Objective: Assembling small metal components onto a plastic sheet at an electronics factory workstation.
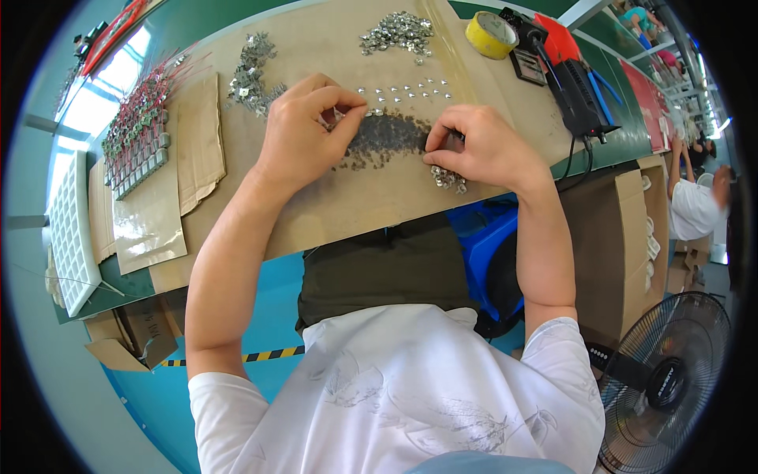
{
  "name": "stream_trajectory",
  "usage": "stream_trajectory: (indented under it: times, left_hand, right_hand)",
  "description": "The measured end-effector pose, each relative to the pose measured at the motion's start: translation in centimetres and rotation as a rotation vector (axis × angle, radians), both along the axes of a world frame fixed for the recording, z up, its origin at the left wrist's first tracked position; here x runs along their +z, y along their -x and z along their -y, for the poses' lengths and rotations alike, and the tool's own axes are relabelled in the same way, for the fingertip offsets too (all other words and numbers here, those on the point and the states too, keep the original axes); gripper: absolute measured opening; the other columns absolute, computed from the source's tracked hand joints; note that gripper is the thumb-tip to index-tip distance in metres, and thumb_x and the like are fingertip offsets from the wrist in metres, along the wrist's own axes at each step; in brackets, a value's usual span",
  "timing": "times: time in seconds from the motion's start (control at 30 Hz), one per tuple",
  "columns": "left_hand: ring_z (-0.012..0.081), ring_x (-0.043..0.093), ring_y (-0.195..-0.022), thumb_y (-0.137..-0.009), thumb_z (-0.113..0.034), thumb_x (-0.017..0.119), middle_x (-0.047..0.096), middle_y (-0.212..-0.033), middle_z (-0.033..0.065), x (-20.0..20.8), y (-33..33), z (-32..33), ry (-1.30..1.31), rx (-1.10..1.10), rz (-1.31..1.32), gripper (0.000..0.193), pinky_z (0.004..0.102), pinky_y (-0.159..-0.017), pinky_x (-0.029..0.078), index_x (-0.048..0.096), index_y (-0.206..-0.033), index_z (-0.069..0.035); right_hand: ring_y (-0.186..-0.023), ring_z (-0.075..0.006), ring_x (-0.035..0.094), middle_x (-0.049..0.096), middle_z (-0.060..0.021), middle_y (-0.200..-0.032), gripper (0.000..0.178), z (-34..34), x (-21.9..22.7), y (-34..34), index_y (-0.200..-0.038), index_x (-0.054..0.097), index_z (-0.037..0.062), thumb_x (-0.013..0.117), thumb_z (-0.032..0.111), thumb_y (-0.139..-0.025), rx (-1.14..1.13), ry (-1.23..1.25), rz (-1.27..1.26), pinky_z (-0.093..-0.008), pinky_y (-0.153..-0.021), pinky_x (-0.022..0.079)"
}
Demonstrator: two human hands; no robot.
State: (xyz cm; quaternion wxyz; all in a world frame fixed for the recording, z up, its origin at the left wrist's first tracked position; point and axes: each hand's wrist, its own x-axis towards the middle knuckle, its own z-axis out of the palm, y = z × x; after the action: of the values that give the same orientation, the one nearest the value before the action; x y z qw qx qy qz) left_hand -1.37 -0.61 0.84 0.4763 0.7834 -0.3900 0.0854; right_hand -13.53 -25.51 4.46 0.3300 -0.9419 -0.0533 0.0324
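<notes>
Anything the left hand pinches is too small to tell.

From my remote station I log the operator's outfit as seen by the head camera. White shirt, loose, thin-looking fabric, softly creased across the front. Printed motif: grey, sketch-like, feathery strokes, densest low on the person's right; fainter outlines on the left. Left sleeve and right sleeve: plain white, short, both ending above the elbow. Forearms, left hand and right hand are bare. Below the hem I record dark olive cloth over the lap; trousers or apron, I cannot tell. Pale blue piece at the lower edge, cut off, kind unclear.
</notes>
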Motion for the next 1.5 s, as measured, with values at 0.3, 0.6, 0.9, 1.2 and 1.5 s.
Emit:
stream_trajectory:
  times: [0.3,0.6,0.9,1.2,1.5]
  left_hand:
    - [0.018,0.073,-0.081,-0.084,-0.007,0.088,0.082,-0.107,0.0106,1.6,2.3,3.1,-0.209,-0.197,-0.225,0.044,0.0335,-0.075,0.06,0.071,-0.124,-0.002]
    - [0.0219,0.074,-0.08,-0.082,-0.007,0.089,0.083,-0.098,0.011,-0.3,2.6,4.8,-0.206,-0.191,-0.285,0.042,0.0357,-0.077,0.061,0.069,-0.118,0.0]
    - [0.0162,0.072,-0.076,-0.084,-0.006,0.089,0.08,-0.09,0.0081,-0.2,3.0,4.2,-0.164,-0.173,-0.245,0.029,0.0322,-0.075,0.06,0.075,-0.11,-0.002]
    - [0.0149,0.07,-0.074,-0.087,-0.003,0.085,0.079,-0.087,0.0078,-0.3,2.9,4.0,-0.182,-0.205,-0.313,0.023,0.0314,-0.073,0.059,0.078,-0.109,0.0]
    - [0.0186,0.07,-0.073,-0.085,0.0,0.084,0.076,-0.09,0.0096,-1.2,3.1,3.9,-0.138,-0.232,-0.151,0.012,0.0319,-0.069,0.058,0.081,-0.096,-0.001]
  right_hand:
    - [-0.081,-0.0275,0.075,0.078,-0.0128,-0.093,0.047,0.5,-1.2,-1.1,-0.13,0.069,0.005,0.082,-0.003,-0.086,0.053,-0.122,0.19,-0.0377,-0.076,0.062]
    - [-0.079,-0.0208,0.076,0.08,-0.0089,-0.091,0.083,0.4,-3.1,-0.8,-0.159,0.058,0.0142,0.082,-0.01,-0.083,0.076,-0.219,0.349,-0.0346,-0.077,0.062]
    - [-0.083,-0.0316,0.078,0.08,-0.0125,-0.094,0.082,0.0,-3.0,-1.0,-0.159,0.057,0.0174,0.082,-0.003,-0.083,0.095,-0.185,0.334,-0.041,-0.079,0.064]
    - [-0.072,-0.0282,0.074,0.077,-0.0114,-0.092,0.041,1.2,-3.0,-0.7,-0.124,0.077,0.0062,0.083,0.001,-0.083,0.136,-0.167,0.49,-0.0355,-0.07,0.06]
    - [-0.07,-0.0274,0.066,0.07,-0.0097,-0.083,0.026,1.7,-4.5,0.0,-0.107,0.079,0.0025,0.086,0.001,-0.082,0.062,-0.015,0.655,-0.0372,-0.063,0.054]
